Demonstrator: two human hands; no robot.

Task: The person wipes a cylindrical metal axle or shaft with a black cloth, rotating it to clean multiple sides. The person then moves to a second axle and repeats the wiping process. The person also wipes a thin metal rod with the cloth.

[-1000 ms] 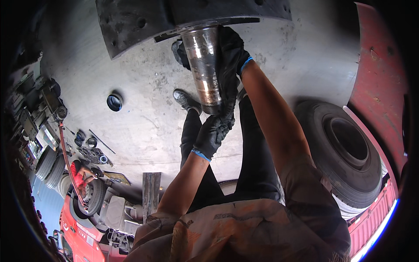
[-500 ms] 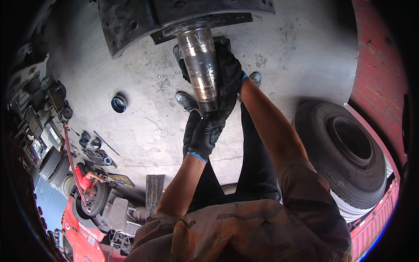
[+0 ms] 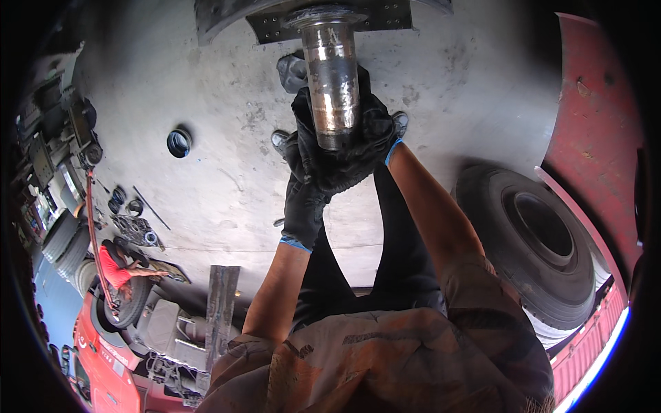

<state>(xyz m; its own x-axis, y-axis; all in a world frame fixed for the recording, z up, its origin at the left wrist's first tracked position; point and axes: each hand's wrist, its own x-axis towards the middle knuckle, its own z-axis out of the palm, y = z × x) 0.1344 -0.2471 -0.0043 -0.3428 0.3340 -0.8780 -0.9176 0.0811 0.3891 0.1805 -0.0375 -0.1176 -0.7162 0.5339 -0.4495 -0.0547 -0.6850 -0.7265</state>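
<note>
A view from the person's head looks down past their chest and forearms to a concrete workshop floor (image 3: 227, 165). A bare steel axle spindle (image 3: 332, 82), a shiny cylinder smeared with dark grease, juts from a hub plate (image 3: 385, 17) at the top of the frame toward the viewer.

Both hands wear black gloves and meet at the spindle's free end. The left hand (image 3: 306, 186) reaches up from below and cups that end, fingers wrapped against the metal. The right hand (image 3: 368, 134) closes round the spindle from the right side, overlapping the left. Each grip looks firmly closed on the spindle; whether a rag or part sits inside the palms cannot be told.

To do this well, the hands would best keep even pressure all round the cylinder and work along its whole length, turning the wrists so no band of grease is missed. The greasy steel is likely slippery, so a firm wrap with braced forearms seems wise.

A mounted truck tyre (image 3: 537, 241) lies at the right beside a red vehicle body (image 3: 599, 124). A dark ring-shaped part (image 3: 179, 143) rests well apart on the floor at left. Another person in a red shirt (image 3: 113, 265) crouches far off at lower left.
</note>
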